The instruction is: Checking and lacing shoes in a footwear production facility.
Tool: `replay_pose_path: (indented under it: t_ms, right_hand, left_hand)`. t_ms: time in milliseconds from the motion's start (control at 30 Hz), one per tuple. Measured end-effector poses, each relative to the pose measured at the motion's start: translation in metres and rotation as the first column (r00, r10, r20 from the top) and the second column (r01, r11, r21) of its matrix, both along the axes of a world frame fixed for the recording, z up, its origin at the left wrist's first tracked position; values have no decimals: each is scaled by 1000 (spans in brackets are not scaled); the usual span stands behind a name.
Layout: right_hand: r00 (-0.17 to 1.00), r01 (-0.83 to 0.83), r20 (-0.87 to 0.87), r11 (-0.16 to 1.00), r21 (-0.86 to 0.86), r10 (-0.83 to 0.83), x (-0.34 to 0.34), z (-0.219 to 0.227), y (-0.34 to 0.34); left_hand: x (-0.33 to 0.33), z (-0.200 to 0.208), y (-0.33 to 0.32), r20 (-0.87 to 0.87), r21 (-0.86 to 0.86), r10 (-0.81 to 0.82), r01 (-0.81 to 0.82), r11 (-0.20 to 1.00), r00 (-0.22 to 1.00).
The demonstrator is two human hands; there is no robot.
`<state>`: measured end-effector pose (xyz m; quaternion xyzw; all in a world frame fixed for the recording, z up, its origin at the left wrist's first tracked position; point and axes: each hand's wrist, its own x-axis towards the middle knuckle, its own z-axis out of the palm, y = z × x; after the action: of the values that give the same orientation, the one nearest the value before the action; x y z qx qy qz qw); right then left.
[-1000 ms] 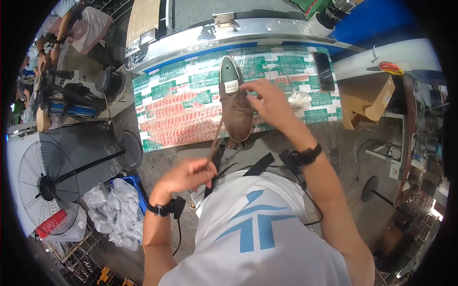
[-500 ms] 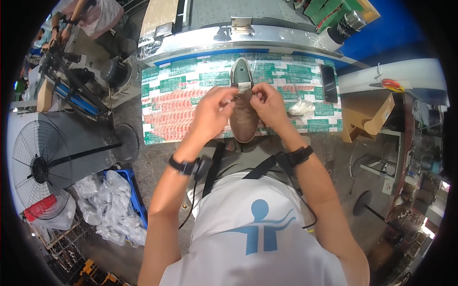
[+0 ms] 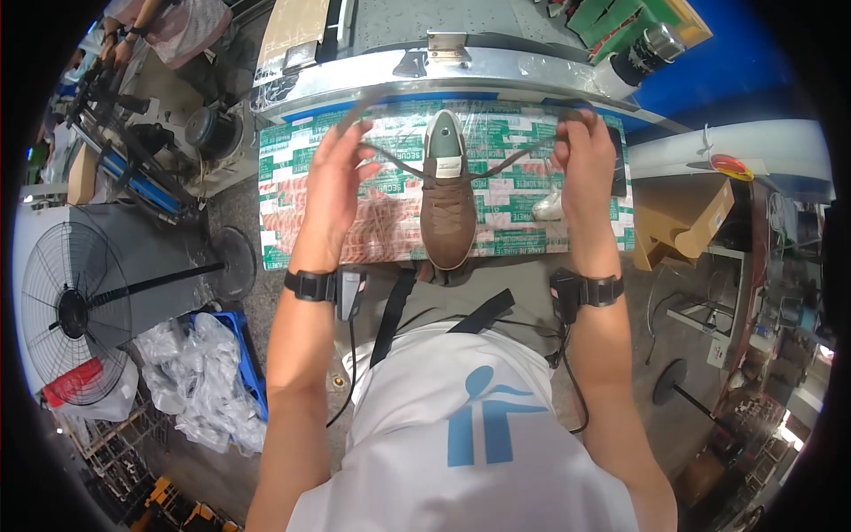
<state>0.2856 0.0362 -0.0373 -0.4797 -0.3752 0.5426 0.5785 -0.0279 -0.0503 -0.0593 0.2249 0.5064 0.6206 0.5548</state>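
Note:
A brown lace-up shoe (image 3: 448, 222) with a pale sole edge and green insole lies on the table, toe toward me. Its dark shoelace (image 3: 401, 165) runs out from the top eyelets to both sides. At the left, my left hand (image 3: 337, 173) is closed on one lace end, whose tail loops up beyond the fingers. Farther right, my right hand (image 3: 585, 155) grips the other end, raised above the table. Both lace ends are stretched apart in a wide V. Some crumpled white material (image 3: 550, 207) lies beside my right wrist.
Green-and-white printed wrap covers the table (image 3: 292, 208). A dark phone (image 3: 618, 164) sits at its right, partly behind my right hand. A metal rail (image 3: 372, 75) borders the far edge. Left stand a fan (image 3: 74, 312) and a blue crate (image 3: 253, 355) of plastic bags; right, a cardboard box (image 3: 687, 226).
My hands have moved from the shoe's tongue outward to both sides and away from me, drawing the lace ends apart. The shoe has stayed nearly in place.

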Motion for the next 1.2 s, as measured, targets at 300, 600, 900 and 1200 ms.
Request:
replay_pose_path:
  t_ms: [300,600,900,1200]
  right_hand:
    - [962,-271,73,910,313,261,-36,91,11]
    - [-89,-541,996,839,-54,7,85,-100,-72]
    - [499,-522,759,845,-122,418,29,-59,-108]
    - [326,-751,894,658,48,307,-56,-37,-112]
  left_hand:
    - [71,73,64,-382,-100,-697,723,684,606]
    - [-41,-8,156,-915,-48,-107,156,987,390]
    - [12,-21,50,-742,-269,-562,607,748,365]
    - [13,-21,62,-682,-290,-605,608,739,411]
